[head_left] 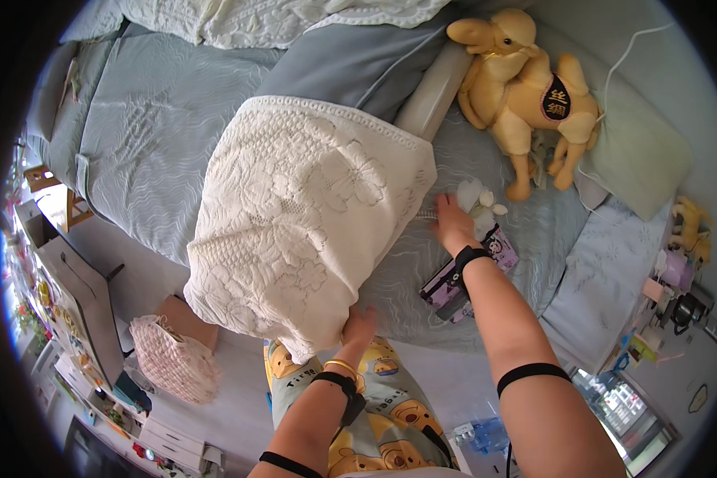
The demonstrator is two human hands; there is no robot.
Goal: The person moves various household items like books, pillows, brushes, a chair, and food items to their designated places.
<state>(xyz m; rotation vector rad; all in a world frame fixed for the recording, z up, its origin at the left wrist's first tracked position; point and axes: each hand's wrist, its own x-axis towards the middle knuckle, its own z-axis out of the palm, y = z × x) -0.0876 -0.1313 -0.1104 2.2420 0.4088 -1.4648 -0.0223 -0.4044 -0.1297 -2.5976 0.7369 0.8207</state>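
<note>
A white lace cover [287, 207] with raised flower patterns lies in a loose heap on the bed in front of me. My left hand [360, 325] is closed on its near edge, with some fingers hidden by the cloth. Farther forward on the right, my right hand [452, 225] pinches what looks like a narrow strip of the cover's trim at its right side. Beside that hand are white petal-like pieces [486, 203]. A purple and black patterned pouch [498, 248] lies partly behind my right wrist.
The bed has a grey-blue quilted spread [167, 111]. A yellow plush camel [526, 95] lies at the far right, next to a pale green pillow [641, 151] and a white cable [613, 68]. A pink quilted bag [175, 358] stands at the left, below a desk [80, 295].
</note>
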